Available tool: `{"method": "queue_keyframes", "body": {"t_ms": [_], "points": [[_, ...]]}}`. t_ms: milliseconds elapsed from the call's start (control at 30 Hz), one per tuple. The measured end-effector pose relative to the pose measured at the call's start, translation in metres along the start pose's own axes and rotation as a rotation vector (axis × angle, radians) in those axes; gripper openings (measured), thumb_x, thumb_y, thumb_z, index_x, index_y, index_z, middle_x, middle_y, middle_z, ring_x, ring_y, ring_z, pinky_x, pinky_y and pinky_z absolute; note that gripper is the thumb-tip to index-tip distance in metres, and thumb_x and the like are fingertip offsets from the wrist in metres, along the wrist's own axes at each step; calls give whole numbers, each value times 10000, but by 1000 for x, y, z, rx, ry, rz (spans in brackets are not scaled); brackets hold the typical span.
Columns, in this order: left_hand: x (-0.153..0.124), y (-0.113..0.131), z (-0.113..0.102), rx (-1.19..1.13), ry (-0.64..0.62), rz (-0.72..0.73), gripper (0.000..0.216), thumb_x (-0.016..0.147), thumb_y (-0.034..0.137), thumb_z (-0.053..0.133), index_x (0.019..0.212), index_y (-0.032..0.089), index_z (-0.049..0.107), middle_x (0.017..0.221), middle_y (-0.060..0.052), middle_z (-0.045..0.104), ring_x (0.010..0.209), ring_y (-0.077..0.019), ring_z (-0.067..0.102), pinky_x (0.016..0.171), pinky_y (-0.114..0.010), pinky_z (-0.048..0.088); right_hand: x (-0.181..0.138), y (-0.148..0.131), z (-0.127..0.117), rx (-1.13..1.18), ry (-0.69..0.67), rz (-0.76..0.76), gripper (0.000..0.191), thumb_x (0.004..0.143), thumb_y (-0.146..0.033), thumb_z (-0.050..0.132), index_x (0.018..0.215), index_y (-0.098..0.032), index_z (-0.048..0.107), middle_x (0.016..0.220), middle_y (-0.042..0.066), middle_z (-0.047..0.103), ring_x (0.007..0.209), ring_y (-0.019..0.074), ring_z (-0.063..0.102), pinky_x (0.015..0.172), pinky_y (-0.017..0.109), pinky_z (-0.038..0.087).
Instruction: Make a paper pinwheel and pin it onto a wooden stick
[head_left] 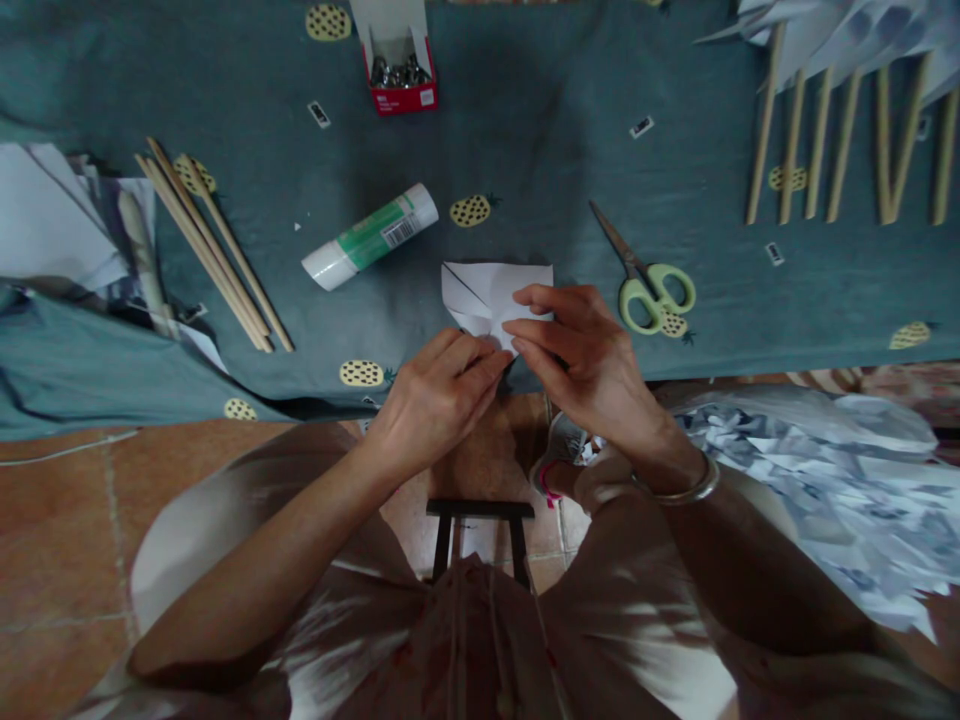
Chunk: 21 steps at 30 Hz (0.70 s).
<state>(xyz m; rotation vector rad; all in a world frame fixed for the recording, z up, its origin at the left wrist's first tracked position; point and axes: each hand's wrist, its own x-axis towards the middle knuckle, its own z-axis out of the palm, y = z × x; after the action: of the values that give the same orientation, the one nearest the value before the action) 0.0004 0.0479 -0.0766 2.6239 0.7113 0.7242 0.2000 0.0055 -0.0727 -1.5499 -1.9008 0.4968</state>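
A folded white paper (491, 290) lies near the front edge of the table on a teal cloth (525, 130). My left hand (439, 395) pinches its near lower corner, fingers pressed together. Over the paper's right part my right hand (581, 355) pinches the paper with thumb and forefinger. A metal bangle (686, 490) circles my right wrist.
A glue stick (371, 237) lies left of the paper and green-handled scissors (649, 285) to its right. Wooden sticks (214, 250) lie at the left, more sticks with paper tops (847, 130) at the far right. A red box of clips (399, 70) stands at the back. Paper scraps (825, 480) pile on the floor.
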Motion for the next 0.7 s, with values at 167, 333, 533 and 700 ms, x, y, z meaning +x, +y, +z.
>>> {"method": "queue_keyframes", "body": {"t_ms": [167, 333, 533, 700], "points": [[0, 0, 0, 11, 0, 4, 201, 993, 168, 529, 1104, 128, 691, 941, -84, 710, 875, -178, 638, 748, -305, 553, -1, 1, 2, -12, -20, -23, 272, 972, -215, 502, 1116, -359, 682, 1306, 12, 643, 1208, 264, 576, 1049, 485, 498], [0, 1, 0, 16, 8, 4, 194, 988, 154, 530, 1096, 125, 688, 938, -88, 708, 866, -182, 634, 731, -309, 551, -3, 0, 11, -55, 19, -74, 300, 968, -167, 447, 1114, -346, 638, 1337, 17, 622, 1234, 268, 554, 1057, 493, 484], [1, 2, -2, 21, 9, 21, 185, 978, 157, 545, 1088, 93, 679, 925, -103, 701, 856, -192, 627, 721, -312, 550, -7, -2, 28, -108, 104, -75, 287, 980, -178, 450, 1141, -346, 617, 1342, 14, 624, 1265, 279, 541, 1046, 510, 479], [1, 1, -1, 74, -9, 17, 186, 990, 164, 532, 1095, 122, 679, 932, -84, 704, 851, -183, 631, 716, -308, 551, -8, -1, 24, -94, 77, -60, 342, 950, -134, 458, 1161, -323, 648, 1372, 29, 617, 1270, 289, 537, 1053, 533, 467]]}}
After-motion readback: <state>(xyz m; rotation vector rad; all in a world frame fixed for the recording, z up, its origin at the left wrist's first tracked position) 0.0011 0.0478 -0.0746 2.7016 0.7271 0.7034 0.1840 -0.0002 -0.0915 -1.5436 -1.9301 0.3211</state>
